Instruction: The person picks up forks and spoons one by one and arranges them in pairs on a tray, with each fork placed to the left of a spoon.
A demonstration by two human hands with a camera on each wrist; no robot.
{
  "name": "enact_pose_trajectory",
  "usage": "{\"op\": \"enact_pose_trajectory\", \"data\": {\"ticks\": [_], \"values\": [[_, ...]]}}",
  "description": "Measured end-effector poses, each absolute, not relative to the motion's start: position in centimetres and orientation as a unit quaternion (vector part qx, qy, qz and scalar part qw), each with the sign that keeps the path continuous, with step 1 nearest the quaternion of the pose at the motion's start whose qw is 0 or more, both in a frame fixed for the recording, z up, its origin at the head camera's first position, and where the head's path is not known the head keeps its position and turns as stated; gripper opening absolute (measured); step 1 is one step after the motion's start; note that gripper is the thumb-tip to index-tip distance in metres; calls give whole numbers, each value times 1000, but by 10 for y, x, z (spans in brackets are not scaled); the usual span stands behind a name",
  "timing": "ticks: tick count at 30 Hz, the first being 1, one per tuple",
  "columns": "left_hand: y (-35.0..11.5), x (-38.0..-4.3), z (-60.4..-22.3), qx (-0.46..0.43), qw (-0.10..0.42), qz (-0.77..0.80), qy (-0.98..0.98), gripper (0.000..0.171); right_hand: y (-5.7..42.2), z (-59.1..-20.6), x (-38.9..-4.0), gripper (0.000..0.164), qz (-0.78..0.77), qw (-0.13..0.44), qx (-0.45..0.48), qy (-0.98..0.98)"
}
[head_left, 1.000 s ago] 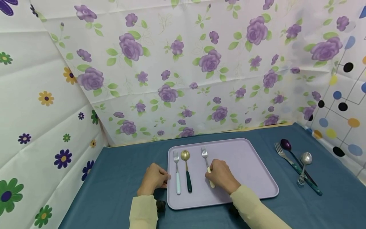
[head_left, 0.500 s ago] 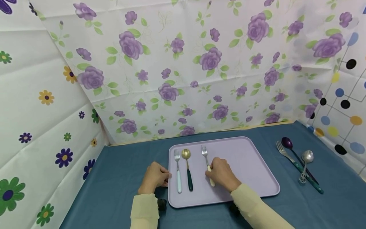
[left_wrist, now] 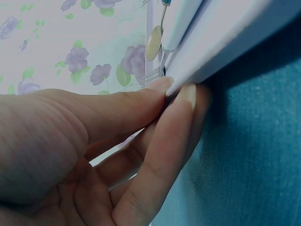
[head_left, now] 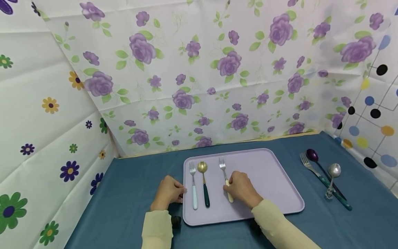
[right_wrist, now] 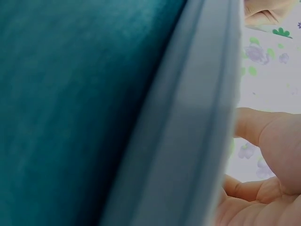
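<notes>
A pale lilac tray (head_left: 255,173) lies on the blue cloth. My left hand (head_left: 168,192) pinches its left rim; in the left wrist view the thumb (left_wrist: 127,108) is on the upper edge and the fingers below it. On the tray, my right hand (head_left: 242,188) holds the cream handle of a fork (head_left: 222,165) whose tines point away from me. Left of that lie a gold spoon (head_left: 202,169) with a dark green handle and a fork (head_left: 194,193) with a pale mint handle. In the right wrist view the tray's rim (right_wrist: 188,117) hides the right fingertips.
To the right of the tray, a green-handled fork (head_left: 323,178), a dark purple spoon (head_left: 312,155) and a silver spoon (head_left: 334,170) lie crossed on the blue cloth (head_left: 133,186). Flowered sheets (head_left: 186,69) hang behind and at the left; a dotted sheet (head_left: 379,138) hangs at the right.
The head view has shifted very slightly. Both hands, the tray and the cutlery keep their places relative to one another.
</notes>
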State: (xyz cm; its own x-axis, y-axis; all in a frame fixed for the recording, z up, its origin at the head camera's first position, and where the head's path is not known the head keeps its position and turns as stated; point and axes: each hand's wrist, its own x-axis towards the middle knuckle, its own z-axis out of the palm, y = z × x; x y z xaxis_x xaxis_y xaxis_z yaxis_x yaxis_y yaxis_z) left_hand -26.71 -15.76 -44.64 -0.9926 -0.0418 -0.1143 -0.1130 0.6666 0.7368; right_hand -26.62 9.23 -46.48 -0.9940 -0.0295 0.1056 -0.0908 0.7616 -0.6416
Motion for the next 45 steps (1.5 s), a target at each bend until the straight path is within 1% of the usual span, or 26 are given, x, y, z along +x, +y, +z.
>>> {"op": "enact_pose_trajectory", "data": {"ticks": [10,17,23,32,45], "values": [[-158,-267,-448,-36,43,406,912,4,104,-464,-263,25,332,50,26,-942],[-157,-268,-448,-35,43,407,912,5,131,-459,-261,27,318,73,31,-945],[-156,-269,-446,-31,40,411,910,5,161,-456,-258,25,300,94,28,-949],[-158,-267,-448,-36,40,402,914,5,196,-455,-249,23,300,92,24,-949],[-158,-267,-447,-43,48,407,911,4,244,-448,-240,25,274,83,-11,-958]]}}
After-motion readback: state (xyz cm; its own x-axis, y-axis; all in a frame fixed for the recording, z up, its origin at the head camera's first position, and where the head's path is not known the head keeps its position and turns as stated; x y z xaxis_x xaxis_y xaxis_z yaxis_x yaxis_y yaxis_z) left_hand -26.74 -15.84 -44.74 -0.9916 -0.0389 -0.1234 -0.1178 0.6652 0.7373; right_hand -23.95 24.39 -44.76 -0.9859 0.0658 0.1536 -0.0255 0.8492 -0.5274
